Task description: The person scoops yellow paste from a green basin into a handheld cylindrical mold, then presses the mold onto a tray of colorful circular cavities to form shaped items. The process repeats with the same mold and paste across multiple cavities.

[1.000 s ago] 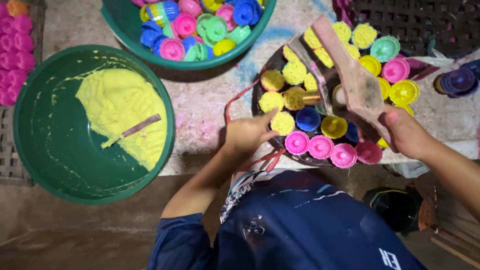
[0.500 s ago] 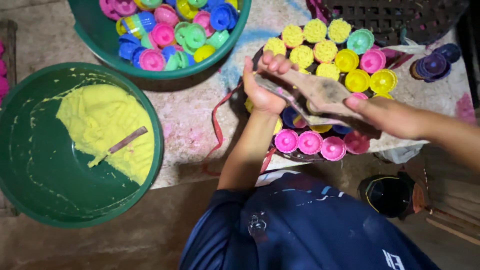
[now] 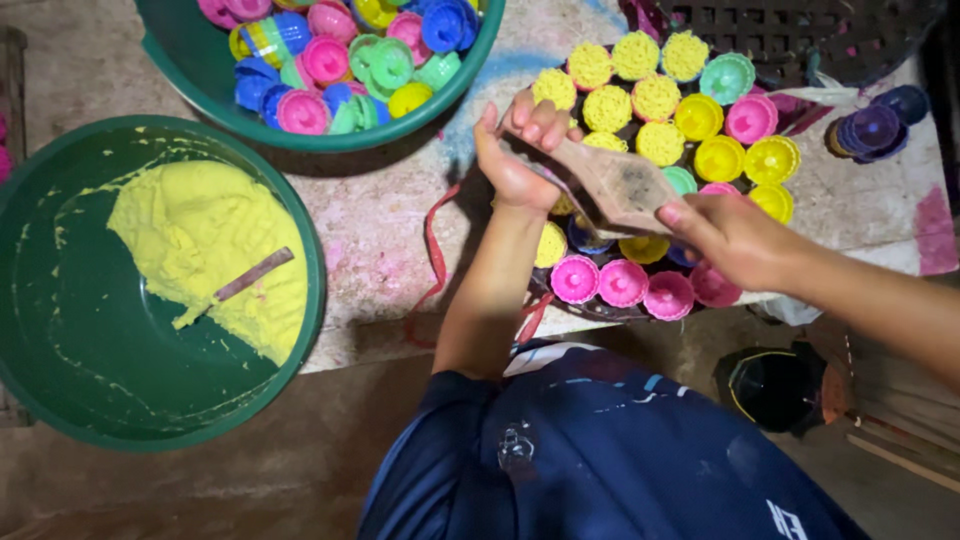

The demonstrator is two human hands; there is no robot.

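Note:
My left hand point(image 3: 512, 160) is curled shut over a small mould cup that the fingers mostly hide, held just above a round tray point(image 3: 600, 312) of coloured cups. My right hand point(image 3: 735, 238) grips the wide end of a flat wooden paddle point(image 3: 622, 185). The paddle's narrow end lies across my left palm. Under both hands stand cups packed with yellow paste point(image 3: 657, 97) at the far side of the tray. Pink cups point(image 3: 622, 283) line its near edge.
At the left, a green basin point(image 3: 60, 330) holds yellow paste point(image 3: 205, 250) with a stick point(image 3: 252, 274) lying in it. A second green basin point(image 3: 330, 140) of empty coloured cups point(image 3: 330, 60) sits behind it. Stacked purple cups point(image 3: 875, 125) are at the far right, and a black container point(image 3: 775, 385) stands below the table edge.
My left hand lifted a cup from the tray and rose to meet the paddle. My right hand swung the paddle down and left, onto my left hand.

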